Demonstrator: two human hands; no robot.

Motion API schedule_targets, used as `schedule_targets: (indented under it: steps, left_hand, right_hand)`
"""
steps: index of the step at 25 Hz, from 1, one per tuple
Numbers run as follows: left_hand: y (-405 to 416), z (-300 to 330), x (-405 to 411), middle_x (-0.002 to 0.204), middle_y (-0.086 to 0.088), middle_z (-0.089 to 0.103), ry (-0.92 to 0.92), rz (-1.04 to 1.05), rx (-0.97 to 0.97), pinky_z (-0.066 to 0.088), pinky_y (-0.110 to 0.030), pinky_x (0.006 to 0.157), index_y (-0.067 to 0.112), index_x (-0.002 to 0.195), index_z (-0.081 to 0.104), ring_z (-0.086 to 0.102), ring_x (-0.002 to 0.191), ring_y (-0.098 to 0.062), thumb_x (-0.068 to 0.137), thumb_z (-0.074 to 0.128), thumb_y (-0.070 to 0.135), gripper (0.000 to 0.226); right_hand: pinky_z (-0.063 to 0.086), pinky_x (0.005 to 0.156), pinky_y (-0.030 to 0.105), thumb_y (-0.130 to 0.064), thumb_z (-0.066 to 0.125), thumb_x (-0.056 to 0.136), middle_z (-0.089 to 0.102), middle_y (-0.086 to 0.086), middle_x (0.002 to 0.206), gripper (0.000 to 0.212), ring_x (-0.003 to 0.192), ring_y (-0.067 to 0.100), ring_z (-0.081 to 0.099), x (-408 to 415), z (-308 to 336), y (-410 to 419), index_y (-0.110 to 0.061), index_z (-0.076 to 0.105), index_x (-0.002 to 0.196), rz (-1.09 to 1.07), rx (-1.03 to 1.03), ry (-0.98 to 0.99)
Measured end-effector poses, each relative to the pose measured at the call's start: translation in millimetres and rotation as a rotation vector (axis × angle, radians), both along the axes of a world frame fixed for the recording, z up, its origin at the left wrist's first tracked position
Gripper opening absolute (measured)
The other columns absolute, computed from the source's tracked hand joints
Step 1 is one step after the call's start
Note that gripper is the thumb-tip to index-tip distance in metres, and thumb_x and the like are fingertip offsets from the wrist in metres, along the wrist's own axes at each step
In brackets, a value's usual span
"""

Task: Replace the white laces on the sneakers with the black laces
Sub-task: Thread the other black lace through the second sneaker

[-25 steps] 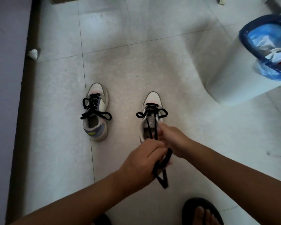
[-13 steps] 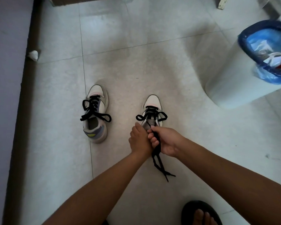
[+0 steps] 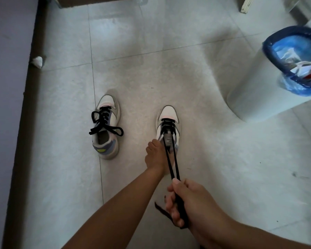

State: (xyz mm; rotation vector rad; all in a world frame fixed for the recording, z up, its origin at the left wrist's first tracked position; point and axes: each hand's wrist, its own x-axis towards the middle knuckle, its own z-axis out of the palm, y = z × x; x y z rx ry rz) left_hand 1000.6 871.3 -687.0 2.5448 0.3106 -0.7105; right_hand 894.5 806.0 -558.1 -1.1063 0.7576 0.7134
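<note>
- Right hand [image 3: 185,203], nearest the camera: its grip is closed round both strands of the black lace [image 3: 172,159], loose ends trailing below the fist.
- The lace runs taut from that grip up and away to the right sneaker [image 3: 168,126] on the floor [image 3: 205,159].
- Left hand [image 3: 155,155]: it rests at the heel end of that sneaker, beside the strands, steadying it; whether its fingers curl round anything cannot be told.
- Step in hand, as judged: tightening the black lace through the eyelets of the second shoe.
- Next move, as judged: keep even tension, then tie the bow; an uneven pull could skew the ends.
- Left sneaker [image 3: 107,130], well apart to the left: already laced in black and tied.
- White bin [image 3: 255,97], far right, with a blue liner.
</note>
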Motion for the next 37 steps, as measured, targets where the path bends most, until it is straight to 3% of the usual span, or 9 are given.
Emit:
schedule_targets:
  steps: [5, 8, 11, 16, 23, 27, 31, 34, 37]
  left_hand:
    - [1, 0, -6, 0.128, -0.012, 0.041, -0.016, 0.000, -0.034, 0.041, -0.038, 0.090, 0.005, 0.123, 0.035, 0.042, 0.120, -0.028, 0.086, 0.057, 0.046, 0.059]
    - [16, -3, -24, 0.129, -0.013, 0.039, 0.096, -0.093, -0.113, 0.041, -0.037, 0.091, 0.004, 0.127, 0.032, 0.042, 0.119, -0.029, 0.082, 0.065, 0.038, 0.065]
    - [40, 3, -12, 0.122, -0.013, 0.048, 0.349, -0.118, -0.302, 0.046, -0.035, 0.086, 0.006, 0.125, 0.041, 0.051, 0.109, -0.027, 0.088, 0.057, 0.033, 0.049]
    - [31, 18, 23, 0.100, -0.007, 0.060, -0.108, -0.153, -0.198, 0.038, -0.028, 0.069, 0.011, 0.100, 0.056, 0.058, 0.093, -0.024, 0.095, 0.050, 0.027, 0.018]
    - [-4, 20, 24, 0.111, -0.012, 0.061, -0.225, -0.466, 0.127, 0.035, -0.028, 0.067, 0.004, 0.108, 0.057, 0.062, 0.099, -0.029, 0.092, 0.046, 0.009, 0.019]
    - [6, 22, 39, 0.102, -0.016, 0.065, -0.019, -0.251, -0.068, 0.044, -0.029, 0.069, 0.000, 0.099, 0.064, 0.063, 0.094, -0.029, 0.090, 0.053, 0.009, 0.017]
    - [34, 17, 48, 0.073, -0.008, 0.056, 0.404, 0.292, -0.616, 0.051, -0.026, 0.064, 0.007, 0.076, 0.056, 0.054, 0.064, -0.016, 0.093, 0.056, 0.008, 0.018]
    - [40, 11, 44, 0.076, -0.005, 0.054, 0.460, 0.283, -0.728, 0.045, -0.023, 0.069, 0.011, 0.078, 0.055, 0.050, 0.068, -0.011, 0.097, 0.051, 0.013, 0.019]
    - [38, 12, 47, 0.084, -0.005, 0.059, 0.390, 0.139, -0.566, 0.046, -0.027, 0.070, 0.009, 0.089, 0.061, 0.055, 0.074, -0.013, 0.094, 0.055, 0.033, 0.026]
  right_hand:
    - [0.046, 0.058, 0.020, -0.035, 0.037, 0.100, 0.056, -0.005, 0.063, 0.034, 0.062, 0.013, 0.055, 30, -38, -27, -0.021, 0.050, 0.072, 0.586, -0.520, -0.304]
    - [0.029, 0.056, 0.021, -0.026, 0.045, 0.098, 0.052, -0.010, 0.069, 0.027, 0.074, 0.015, 0.051, 68, -75, -50, -0.020, 0.051, 0.072, 0.524, -0.894, -0.497]
    - [0.033, 0.067, 0.023, -0.026, 0.053, 0.095, 0.059, 0.000, 0.088, 0.017, 0.084, 0.017, 0.055, 104, -98, -58, -0.011, 0.061, 0.092, 0.518, -0.960, -0.521]
    - [0.043, 0.070, 0.032, -0.022, 0.060, 0.090, 0.065, 0.012, 0.095, 0.016, 0.087, 0.027, 0.061, 116, -109, -38, -0.007, 0.064, 0.091, 0.750, -1.106, -0.521]
    - [0.036, 0.066, 0.029, -0.014, 0.045, 0.093, 0.063, 0.016, 0.108, 0.022, 0.096, 0.032, 0.061, 120, -103, -27, -0.001, 0.053, 0.109, 0.860, -1.207, -0.405]
    - [0.041, 0.066, 0.029, -0.014, 0.053, 0.092, 0.061, 0.016, 0.083, 0.021, 0.084, 0.029, 0.062, 134, -104, -43, -0.006, 0.059, 0.074, 0.878, -1.001, -0.342]
    - [0.050, 0.090, 0.038, -0.010, 0.051, 0.096, 0.056, 0.013, 0.079, 0.020, 0.078, 0.021, 0.056, 127, -116, -78, -0.003, 0.055, 0.077, 0.411, -0.317, -0.146]
    - [0.051, 0.082, 0.029, -0.009, 0.049, 0.096, 0.055, 0.009, 0.078, 0.016, 0.073, 0.016, 0.054, 120, -127, -83, -0.005, 0.055, 0.081, 0.323, -0.189, -0.159]
    - [0.050, 0.070, 0.025, -0.019, 0.055, 0.095, 0.053, 0.008, 0.078, 0.015, 0.069, 0.015, 0.052, 123, -129, -80, -0.009, 0.056, 0.084, 0.327, -0.265, -0.184]
